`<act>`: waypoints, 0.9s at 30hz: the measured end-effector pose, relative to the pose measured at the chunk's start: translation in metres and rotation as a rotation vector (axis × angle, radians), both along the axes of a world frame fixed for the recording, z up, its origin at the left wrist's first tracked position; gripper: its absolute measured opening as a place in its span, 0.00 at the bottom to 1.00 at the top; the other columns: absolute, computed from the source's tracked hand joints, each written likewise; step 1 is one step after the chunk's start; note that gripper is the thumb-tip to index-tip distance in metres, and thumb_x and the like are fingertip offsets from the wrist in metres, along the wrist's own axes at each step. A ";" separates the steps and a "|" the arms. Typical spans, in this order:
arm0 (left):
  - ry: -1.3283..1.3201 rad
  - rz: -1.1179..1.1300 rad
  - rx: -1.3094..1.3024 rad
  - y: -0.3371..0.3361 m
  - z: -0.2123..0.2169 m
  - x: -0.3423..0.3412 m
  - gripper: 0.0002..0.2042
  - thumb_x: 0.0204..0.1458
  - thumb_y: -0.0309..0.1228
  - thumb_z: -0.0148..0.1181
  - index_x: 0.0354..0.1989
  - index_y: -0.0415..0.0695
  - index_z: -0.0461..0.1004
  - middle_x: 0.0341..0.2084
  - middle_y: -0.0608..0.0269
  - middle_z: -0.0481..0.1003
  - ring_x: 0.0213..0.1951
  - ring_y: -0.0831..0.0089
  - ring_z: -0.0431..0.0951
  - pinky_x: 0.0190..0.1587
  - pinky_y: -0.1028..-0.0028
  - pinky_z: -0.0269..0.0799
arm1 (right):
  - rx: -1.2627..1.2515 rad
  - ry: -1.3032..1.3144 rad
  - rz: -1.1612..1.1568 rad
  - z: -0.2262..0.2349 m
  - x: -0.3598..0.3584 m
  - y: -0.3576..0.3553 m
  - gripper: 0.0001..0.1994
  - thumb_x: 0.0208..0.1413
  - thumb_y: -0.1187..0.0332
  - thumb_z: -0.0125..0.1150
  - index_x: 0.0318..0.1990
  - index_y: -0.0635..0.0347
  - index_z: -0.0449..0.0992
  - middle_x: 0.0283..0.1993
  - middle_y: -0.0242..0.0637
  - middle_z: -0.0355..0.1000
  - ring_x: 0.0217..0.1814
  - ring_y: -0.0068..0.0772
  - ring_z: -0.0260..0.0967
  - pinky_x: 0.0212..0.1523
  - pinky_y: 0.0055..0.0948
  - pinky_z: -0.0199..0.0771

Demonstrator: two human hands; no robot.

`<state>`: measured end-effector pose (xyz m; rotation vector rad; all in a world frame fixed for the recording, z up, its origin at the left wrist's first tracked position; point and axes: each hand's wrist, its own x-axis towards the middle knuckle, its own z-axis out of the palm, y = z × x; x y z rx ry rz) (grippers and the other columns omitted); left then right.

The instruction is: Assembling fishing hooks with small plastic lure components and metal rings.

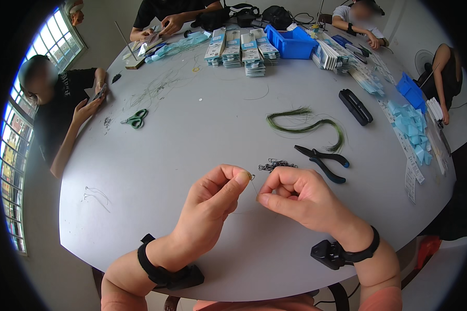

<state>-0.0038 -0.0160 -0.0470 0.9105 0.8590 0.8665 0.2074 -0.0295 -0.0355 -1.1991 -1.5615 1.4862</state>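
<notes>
My left hand (213,205) pinches a tiny dark hook (251,177) between thumb and forefinger just above the grey round table (155,171). My right hand (296,197) is closed beside it, pinching a thin line (256,191) that runs up toward the hook. The two hands almost touch. A small heap of black hooks (276,165) lies just beyond my fingers. Black pliers with blue handles (323,160) lie to the right of that heap. A bundle of green line (308,124) curls farther back.
Green scissors (136,119) lie at the left. A black case (355,107), a blue bin (293,42), stacks of packets (238,52) and light blue paper pieces (412,129) stand farther back and right. Several other people sit around the table.
</notes>
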 end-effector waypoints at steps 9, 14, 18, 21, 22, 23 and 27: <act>0.001 -0.084 -0.042 -0.005 0.005 0.002 0.09 0.66 0.38 0.60 0.42 0.44 0.76 0.29 0.79 0.69 0.27 0.89 0.57 0.29 0.83 0.52 | 0.039 0.045 -0.050 -0.011 -0.006 0.004 0.06 0.62 0.69 0.64 0.35 0.61 0.78 0.16 0.18 0.57 0.20 0.10 0.48 0.23 0.21 0.48; 0.046 -0.086 0.006 -0.006 0.009 0.004 0.06 0.66 0.35 0.58 0.39 0.48 0.73 0.24 0.80 0.63 0.25 0.86 0.54 0.30 0.80 0.50 | 0.100 0.123 -0.144 -0.015 0.000 0.008 0.06 0.65 0.68 0.63 0.38 0.61 0.77 0.17 0.17 0.59 0.21 0.08 0.49 0.24 0.19 0.47; 0.076 -0.072 0.017 -0.006 0.010 0.006 0.06 0.66 0.34 0.58 0.39 0.47 0.73 0.24 0.80 0.62 0.25 0.87 0.54 0.29 0.80 0.49 | 0.175 0.160 -0.211 -0.014 0.003 0.007 0.06 0.65 0.68 0.62 0.38 0.60 0.77 0.19 0.16 0.60 0.21 0.07 0.49 0.24 0.17 0.47; 0.105 -0.087 -0.001 -0.005 0.010 0.006 0.07 0.66 0.35 0.58 0.39 0.46 0.72 0.23 0.80 0.62 0.25 0.87 0.53 0.29 0.81 0.49 | 0.219 0.181 -0.229 -0.011 0.004 0.006 0.05 0.65 0.69 0.63 0.38 0.60 0.76 0.19 0.16 0.61 0.22 0.06 0.50 0.25 0.16 0.48; 0.099 -0.094 0.007 -0.005 0.010 0.006 0.07 0.66 0.35 0.58 0.39 0.46 0.72 0.23 0.80 0.62 0.25 0.86 0.54 0.29 0.81 0.49 | 0.236 0.187 -0.236 -0.009 0.003 0.005 0.05 0.65 0.69 0.63 0.38 0.60 0.76 0.20 0.16 0.62 0.22 0.06 0.50 0.25 0.16 0.48; 0.106 -0.093 -0.001 -0.005 0.010 0.006 0.07 0.66 0.35 0.58 0.39 0.46 0.72 0.23 0.80 0.62 0.25 0.86 0.54 0.29 0.81 0.49 | 0.249 0.201 -0.227 -0.007 0.003 0.004 0.05 0.65 0.70 0.63 0.38 0.60 0.76 0.19 0.16 0.61 0.22 0.06 0.49 0.24 0.16 0.48; 0.117 -0.069 -0.023 -0.005 0.008 0.005 0.07 0.66 0.36 0.58 0.40 0.46 0.72 0.23 0.80 0.61 0.25 0.86 0.54 0.29 0.81 0.50 | 0.281 0.173 -0.157 0.003 0.002 -0.005 0.04 0.63 0.71 0.63 0.37 0.60 0.77 0.17 0.16 0.58 0.21 0.07 0.48 0.23 0.18 0.48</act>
